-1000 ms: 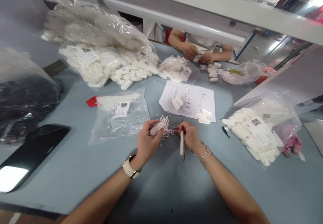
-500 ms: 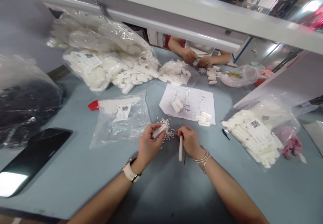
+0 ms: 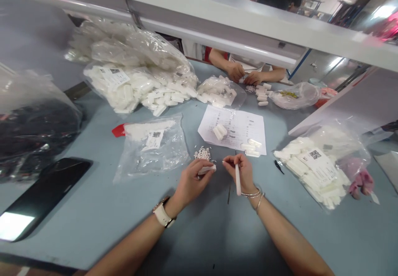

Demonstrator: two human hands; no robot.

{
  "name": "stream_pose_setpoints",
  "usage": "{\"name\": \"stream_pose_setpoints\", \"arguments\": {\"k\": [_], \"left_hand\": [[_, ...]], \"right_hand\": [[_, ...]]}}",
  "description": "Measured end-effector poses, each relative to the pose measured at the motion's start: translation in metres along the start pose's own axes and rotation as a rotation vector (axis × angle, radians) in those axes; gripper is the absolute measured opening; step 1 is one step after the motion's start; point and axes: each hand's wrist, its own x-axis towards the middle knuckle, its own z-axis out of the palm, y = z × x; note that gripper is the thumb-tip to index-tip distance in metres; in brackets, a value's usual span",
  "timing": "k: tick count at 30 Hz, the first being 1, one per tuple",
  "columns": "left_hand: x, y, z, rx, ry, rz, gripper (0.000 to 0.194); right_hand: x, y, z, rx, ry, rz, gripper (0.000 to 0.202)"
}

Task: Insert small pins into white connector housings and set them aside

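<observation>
A white plastic piece (image 3: 207, 169) is gripped in the left hand (image 3: 192, 183), a white rod (image 3: 238, 180) in the right hand (image 3: 245, 173); whether anything else is pinched there cannot be told. Just beyond the piece, small white pellets (image 3: 202, 153) are heaped. Farther off, white blocks (image 3: 220, 131) are laid on a printed sheet (image 3: 208, 120).

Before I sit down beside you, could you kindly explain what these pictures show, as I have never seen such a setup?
There is no machine here: someone works bare-handed, filmed by one camera worn on their head, looking forward and down. The left hand holds a small white piece; the right hand holds a white stick. Just beyond the left hand, on the blue-grey table, lies a pile of tiny white bits. Farther out are a printed sheet, clear bags of white pieces and a co-worker's hands.
</observation>
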Motion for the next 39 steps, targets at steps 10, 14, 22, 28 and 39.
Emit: {"name": "stream_pose_setpoints", "arguments": {"k": [10, 14, 22, 28, 39], "left_hand": [[-0.002, -0.002, 0.003, -0.013, -0.070, -0.071, 0.015], [-0.003, -0.005, 0.005, -0.049, -0.086, -0.070, 0.015], [-0.003, -0.002, 0.004, -0.085, -0.120, -0.029, 0.018], [-0.002, -0.001, 0.005, -0.096, -0.129, -0.046, 0.018], [-0.002, 0.001, 0.005, -0.241, -0.204, -0.221, 0.023]], "right_hand": [[-0.010, -0.002, 0.003, -0.046, -0.080, -0.004, 0.037], [-0.012, -0.001, 0.003, -0.094, -0.095, -0.021, 0.035], [-0.016, 0.000, 0.006, -0.096, -0.103, -0.056, 0.028], [-0.018, -0.001, 0.006, -0.127, -0.142, -0.086, 0.028], [-0.018, 0.005, 0.005, -0.091, -0.125, -0.102, 0.027]]}}
